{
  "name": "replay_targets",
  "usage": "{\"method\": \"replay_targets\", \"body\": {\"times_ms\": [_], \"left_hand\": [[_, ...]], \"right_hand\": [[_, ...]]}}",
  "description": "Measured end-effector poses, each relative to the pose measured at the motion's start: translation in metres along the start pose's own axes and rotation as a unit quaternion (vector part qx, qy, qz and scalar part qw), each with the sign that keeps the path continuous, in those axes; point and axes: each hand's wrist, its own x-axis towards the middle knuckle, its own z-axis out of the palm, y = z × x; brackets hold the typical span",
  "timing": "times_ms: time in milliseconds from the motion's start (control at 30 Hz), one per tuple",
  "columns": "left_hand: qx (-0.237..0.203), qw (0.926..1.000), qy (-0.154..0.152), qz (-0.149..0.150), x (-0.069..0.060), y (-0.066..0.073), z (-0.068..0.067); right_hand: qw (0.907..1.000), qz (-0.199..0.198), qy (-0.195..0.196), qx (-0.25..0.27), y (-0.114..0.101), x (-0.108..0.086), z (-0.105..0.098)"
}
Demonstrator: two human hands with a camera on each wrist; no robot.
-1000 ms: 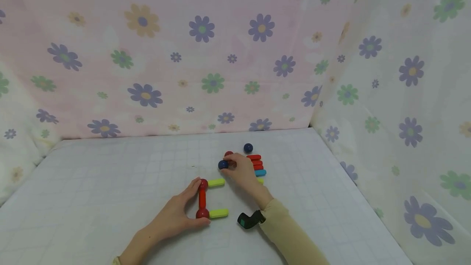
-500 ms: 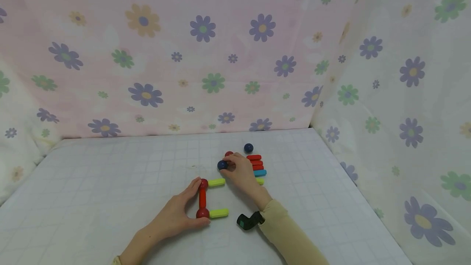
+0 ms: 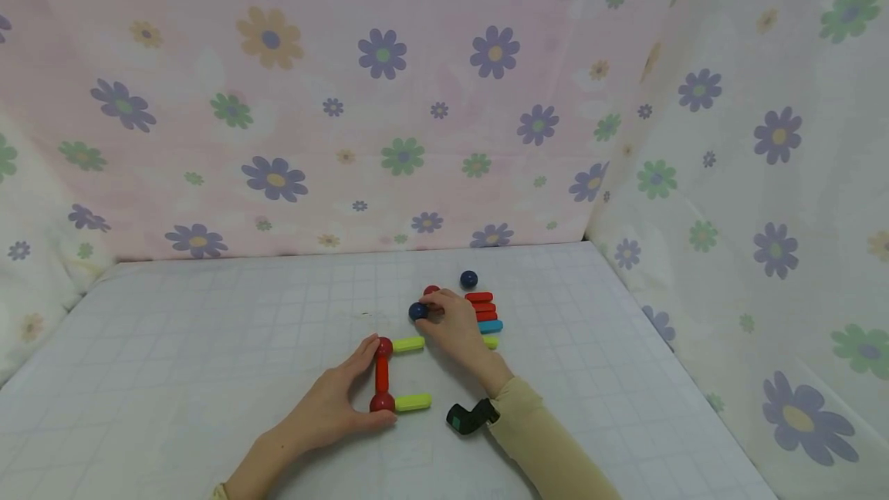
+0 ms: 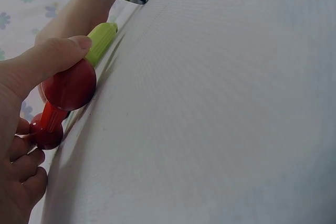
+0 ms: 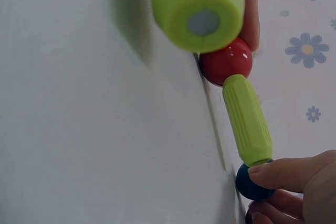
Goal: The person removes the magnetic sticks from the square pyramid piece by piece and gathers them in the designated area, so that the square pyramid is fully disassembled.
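Note:
My left hand (image 3: 329,403) holds a building-toy frame between thumb and fingers. The frame has two red balls (image 3: 383,403) joined by a red rod (image 3: 382,375), and two yellow-green rods (image 3: 413,403) point right from the balls. A grey disc (image 5: 203,22) shows in the near rod's end in the right wrist view. Just beyond the far rod, my right hand (image 3: 454,330) pinches a dark blue ball (image 3: 417,311) between thumb and fingers. In the right wrist view that ball overlaps a rod's end, but the head view has them slightly apart.
Behind the right hand lie another red ball (image 3: 432,291) and a second dark blue ball (image 3: 468,279). Several red rods (image 3: 479,297), a blue rod (image 3: 491,326) and a partly hidden yellow-green rod (image 3: 491,342) are to its right. Flowered cloth (image 3: 417,99) walls the table in.
My right hand has shifted the dark blue ball very slightly left. The left hand and the frame stay where they were.

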Motion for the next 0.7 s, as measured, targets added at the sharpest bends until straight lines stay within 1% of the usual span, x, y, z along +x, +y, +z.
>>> {"method": "replay_targets", "body": {"times_ms": [167, 367, 433, 533, 600, 700], "left_hand": [[-0.001, 1.0000, 0.000, -0.001, 0.000, 0.000, 0.000], [-0.001, 1.0000, 0.002, -0.002, 0.000, 0.001, 0.000], [0.001, 1.0000, 0.003, -0.002, 0.000, 0.000, 0.000], [0.004, 1.0000, 0.002, -0.003, 0.001, 0.000, 0.001], [0.005, 1.0000, 0.000, -0.005, 0.001, 0.000, 0.001], [0.005, 0.9999, 0.000, -0.010, 0.000, -0.001, 0.001]], "right_hand": [[1.0000, 0.004, -0.005, 0.005, 0.000, 0.001, -0.001], [0.9999, -0.013, 0.002, 0.005, 0.001, 0.003, -0.006], [0.9995, -0.024, 0.012, 0.019, -0.001, 0.004, -0.010], [0.9985, -0.021, 0.014, 0.048, -0.005, 0.005, -0.017], [0.9975, -0.020, 0.007, 0.067, -0.010, 0.003, -0.021], [0.9963, -0.009, -0.015, 0.084, -0.020, -0.002, -0.025]]}}
